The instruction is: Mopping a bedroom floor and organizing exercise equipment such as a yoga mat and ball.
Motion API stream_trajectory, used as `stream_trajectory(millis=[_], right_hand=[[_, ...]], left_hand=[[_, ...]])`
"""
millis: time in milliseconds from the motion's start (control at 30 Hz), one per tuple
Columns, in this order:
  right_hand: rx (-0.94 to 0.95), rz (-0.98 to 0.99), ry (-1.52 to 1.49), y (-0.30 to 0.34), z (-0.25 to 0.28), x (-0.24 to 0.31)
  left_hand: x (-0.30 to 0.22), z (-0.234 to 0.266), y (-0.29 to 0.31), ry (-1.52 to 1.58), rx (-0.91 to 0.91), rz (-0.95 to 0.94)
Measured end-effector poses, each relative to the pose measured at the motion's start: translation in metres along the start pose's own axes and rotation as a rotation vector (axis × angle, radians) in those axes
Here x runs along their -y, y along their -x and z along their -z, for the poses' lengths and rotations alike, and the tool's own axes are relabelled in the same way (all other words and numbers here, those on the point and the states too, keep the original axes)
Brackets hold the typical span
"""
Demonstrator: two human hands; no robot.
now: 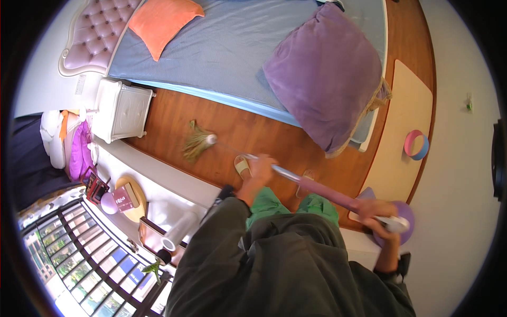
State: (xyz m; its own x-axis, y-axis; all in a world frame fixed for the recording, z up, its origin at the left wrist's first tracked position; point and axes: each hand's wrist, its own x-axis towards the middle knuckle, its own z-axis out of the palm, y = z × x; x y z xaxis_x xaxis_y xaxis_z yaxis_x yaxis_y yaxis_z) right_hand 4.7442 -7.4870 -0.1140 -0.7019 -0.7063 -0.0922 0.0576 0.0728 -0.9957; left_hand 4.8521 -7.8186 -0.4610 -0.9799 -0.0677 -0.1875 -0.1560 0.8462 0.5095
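A mop with a pale green string head (195, 145) rests on the brown wooden floor (163, 113), between the nightstand and my feet. Its silver handle has a pink sleeve (330, 194) and slants across in front of my body. My left hand (259, 175) is closed around the silver part lower down the handle. Near the top end, my right hand (376, 214) is wrapped round the handle, just below its white tip (398, 224).
Ahead is a bed (222, 63) with an orange cushion (163, 24) and a large purple cushion (330, 74) overhanging its corner. A white nightstand (124, 111) stands at left. A pink-and-blue ring (416, 145) lies on a beige mat (398, 113) at right. A cluttered window ledge (174, 203) runs at lower left.
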Motion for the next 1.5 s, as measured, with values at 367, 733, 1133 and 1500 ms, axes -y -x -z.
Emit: stream_trajectory(millis=[367, 733, 1133, 1500], right_hand=[[-0.661, 0.304, -0.003, 0.256, 0.154, 0.118], [-0.961, 0.029, -0.196, 0.154, 0.123, -0.036], [0.554, 0.313, 0.216, -0.150, -0.106, -0.025], [0.792, 0.349, -0.085, -0.189, -0.114, 0.105]], left_hand=[[-0.413, -0.100, -0.016, 0.574, 0.455, -0.400], [-0.205, -0.097, -0.018, 0.290, 0.279, -0.153], [0.081, 0.020, 0.048, 0.264, -0.866, 0.666], [-0.136, 0.025, 0.059, 0.505, -1.214, 1.110]])
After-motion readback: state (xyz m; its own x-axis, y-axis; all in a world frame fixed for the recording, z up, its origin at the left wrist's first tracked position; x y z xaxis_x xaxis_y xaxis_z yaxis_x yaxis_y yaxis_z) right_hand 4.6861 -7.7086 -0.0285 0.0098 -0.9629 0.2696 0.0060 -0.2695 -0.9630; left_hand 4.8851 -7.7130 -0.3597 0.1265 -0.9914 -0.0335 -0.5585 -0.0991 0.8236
